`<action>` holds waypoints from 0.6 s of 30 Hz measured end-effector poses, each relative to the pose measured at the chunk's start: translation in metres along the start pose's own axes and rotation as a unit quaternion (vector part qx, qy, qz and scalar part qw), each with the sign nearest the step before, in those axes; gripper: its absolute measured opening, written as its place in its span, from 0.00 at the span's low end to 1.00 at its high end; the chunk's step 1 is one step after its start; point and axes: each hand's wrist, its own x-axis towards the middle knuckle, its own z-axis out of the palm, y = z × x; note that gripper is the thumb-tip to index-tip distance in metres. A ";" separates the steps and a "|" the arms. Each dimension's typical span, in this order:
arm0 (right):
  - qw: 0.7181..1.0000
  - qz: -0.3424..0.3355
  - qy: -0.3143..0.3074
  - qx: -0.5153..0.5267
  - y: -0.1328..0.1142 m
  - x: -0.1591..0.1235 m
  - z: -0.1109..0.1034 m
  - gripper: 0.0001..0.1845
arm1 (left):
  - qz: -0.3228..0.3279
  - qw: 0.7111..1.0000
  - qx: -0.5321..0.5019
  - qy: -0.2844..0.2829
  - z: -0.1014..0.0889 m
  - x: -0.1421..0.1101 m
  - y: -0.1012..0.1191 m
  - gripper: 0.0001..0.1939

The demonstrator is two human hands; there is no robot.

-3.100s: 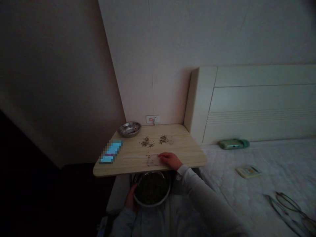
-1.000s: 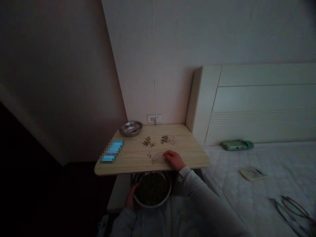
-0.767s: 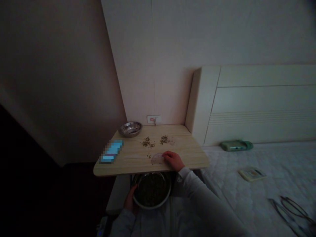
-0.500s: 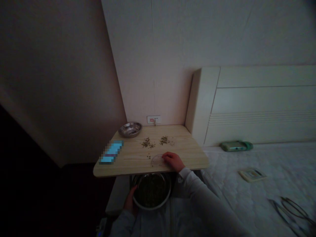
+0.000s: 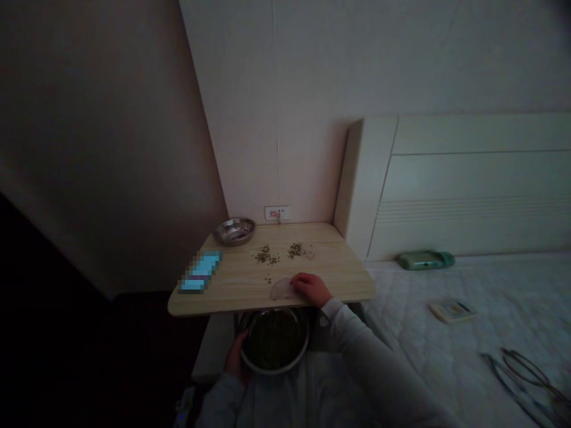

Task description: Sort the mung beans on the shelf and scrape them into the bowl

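Observation:
My right hand point(image 5: 311, 288) is closed over the front part of the wooden tabletop point(image 5: 343, 273), pinching a thin, see-through half-round plastic sheet point(image 5: 281, 289) that lies nearly flat near the edge. A few small greenish grains point(image 5: 268, 278) lie just beyond it. Farther back are two scattered piles of the same grains, the left pile point(image 5: 266, 255) and the right pile point(image 5: 295, 250). Below the table edge, my left hand point(image 5: 236, 355) grips the left rim of a metal bowl point(image 5: 294, 364). Dark green contents point(image 5: 273, 339) fill it, too dim to make out.
A shallow metal dish point(image 5: 234, 232) stands at the tabletop's back left, with a blurred-out phone point(image 5: 200, 272) in front. A wall socket point(image 5: 277, 213) is behind. On the bed to the right lie a green packet point(image 5: 425, 260), a pale box point(image 5: 452, 310) and a cable point(image 5: 526, 365).
The plastic sheet has shifted very slightly left and looks more whitish now. Both hands keep their holds, and the view has tilted a little.

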 end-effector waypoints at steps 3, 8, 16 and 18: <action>1.000 0.006 -0.014 -0.019 -0.001 -0.001 0.000 0.10 | 0.005 1.000 -0.004 -0.002 0.001 -0.001 0.000 0.10; 0.998 0.010 -0.050 -0.030 -0.004 -0.002 -0.001 0.11 | 0.011 1.000 -0.001 0.014 0.003 -0.002 0.001 0.09; 0.999 -0.002 0.015 0.046 -0.001 0.001 -0.002 0.09 | 0.015 1.000 0.000 0.019 0.002 -0.001 0.001 0.13; 0.994 -0.002 0.085 0.066 0.001 0.002 -0.003 0.09 | 0.005 1.000 0.001 0.017 0.002 -0.001 0.001 0.14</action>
